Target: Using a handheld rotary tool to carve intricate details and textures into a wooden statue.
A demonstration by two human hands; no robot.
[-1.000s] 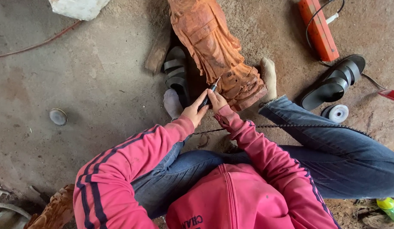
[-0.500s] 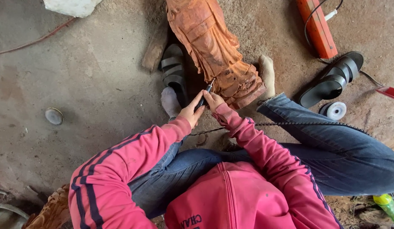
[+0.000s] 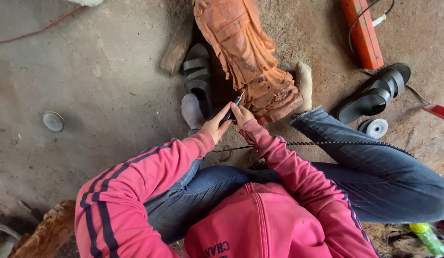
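Hands [image 3: 230, 119] on tool [image 3: 234, 106] at carving [image 3: 246, 52]

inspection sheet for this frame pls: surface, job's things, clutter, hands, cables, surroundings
Surface: bare dusty concrete floor.
Job's things: orange carved wooden statue lying on the floor; slim rotary tool, tip at the statue's base.
Clutter: black sandal, second sandal, white disc, round lid, wood scrap.
Hands: left hand and right hand both grip the tool.
Cables: twisted flexible shaft across the lap; black cord over the orange bar.
Surroundings: carved wood piece at lower left.
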